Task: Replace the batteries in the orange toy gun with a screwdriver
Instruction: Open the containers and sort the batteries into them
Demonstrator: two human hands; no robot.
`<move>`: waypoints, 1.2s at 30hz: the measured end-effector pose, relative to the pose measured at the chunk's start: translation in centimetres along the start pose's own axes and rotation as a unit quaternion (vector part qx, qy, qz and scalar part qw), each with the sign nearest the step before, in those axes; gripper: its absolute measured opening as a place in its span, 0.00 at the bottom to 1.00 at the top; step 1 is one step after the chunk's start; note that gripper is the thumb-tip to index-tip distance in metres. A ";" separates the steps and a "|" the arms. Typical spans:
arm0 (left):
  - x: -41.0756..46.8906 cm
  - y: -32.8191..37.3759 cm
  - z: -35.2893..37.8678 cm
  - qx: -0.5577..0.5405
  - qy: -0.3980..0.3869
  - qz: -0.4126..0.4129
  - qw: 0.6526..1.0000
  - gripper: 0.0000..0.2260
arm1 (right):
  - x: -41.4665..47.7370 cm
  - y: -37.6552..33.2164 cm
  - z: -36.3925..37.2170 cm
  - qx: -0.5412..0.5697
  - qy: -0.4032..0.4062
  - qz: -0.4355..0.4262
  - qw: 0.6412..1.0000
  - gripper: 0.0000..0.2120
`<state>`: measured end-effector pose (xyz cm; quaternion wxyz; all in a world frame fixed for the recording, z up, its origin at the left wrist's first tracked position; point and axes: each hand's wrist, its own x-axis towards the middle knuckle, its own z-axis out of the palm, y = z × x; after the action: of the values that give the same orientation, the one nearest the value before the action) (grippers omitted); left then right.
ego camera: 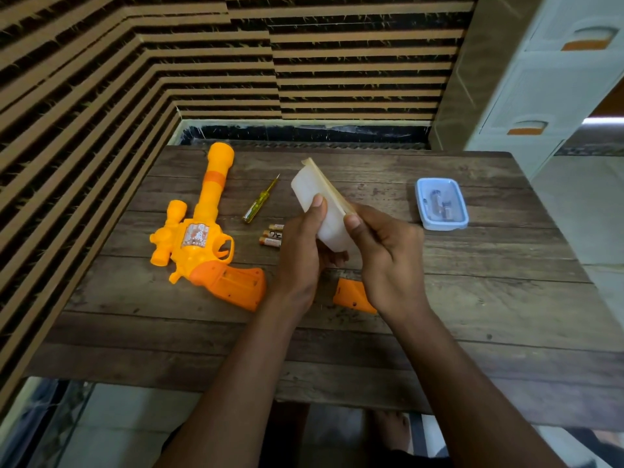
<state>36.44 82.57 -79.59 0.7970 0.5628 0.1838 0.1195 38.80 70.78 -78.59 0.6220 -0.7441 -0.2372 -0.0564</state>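
- Left grip (pixel 300 255) and right grip (pixel 388 255) are both closed round a white pack (pixel 319 194) with a tan card backing. It is held tilted above the table (pixel 489 298), left thumb on the white face, right thumb at the card edge.
- Open room: bare boards run from the right grip out to the table's right edge, and from both wrists back to the near edge.
- A striped wall (pixel 84 130) stands close along the table's left edge, well left of the left grip.
- Orange toy gun (pixel 202 238) lies flat left of the left grip, barrel pointing to the far edge. Its handle is the part nearest that grip, with the battery compartment (pixel 233 282) open.
- Screwdriver (pixel 260 201) lies between the gun barrel and the left grip, tip pointing away.
- Three batteries (pixel 271 236) lie side by side just beside the left grip, partly hidden by it.
- Orange cover (pixel 353 295) lies on the table under the right grip — partly hidden.
- Blue box (pixel 441 204) sits well right of the right grip, clear lid on; the small items inside are too blurred to name.
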 end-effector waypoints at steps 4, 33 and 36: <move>-0.1 0.4 0.0 0.037 -0.001 0.019 0.999 0.20 | 0.3 0.4 0.1 0.042 -0.007 0.021 0.999 0.14; -0.2 2.1 0.0 -0.125 0.013 -0.065 0.990 0.24 | 1.5 2.0 -2.3 -0.167 -0.038 -0.241 0.955 0.20; -0.1 2.0 -0.1 -0.130 0.002 -0.063 0.990 0.24 | 1.4 2.0 -2.2 -0.162 -0.015 -0.237 0.958 0.19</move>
<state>36.35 83.24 -77.75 0.8689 0.4415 0.2034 0.0934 41.35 68.83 -79.41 0.4585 -0.7579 -0.4036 -0.2289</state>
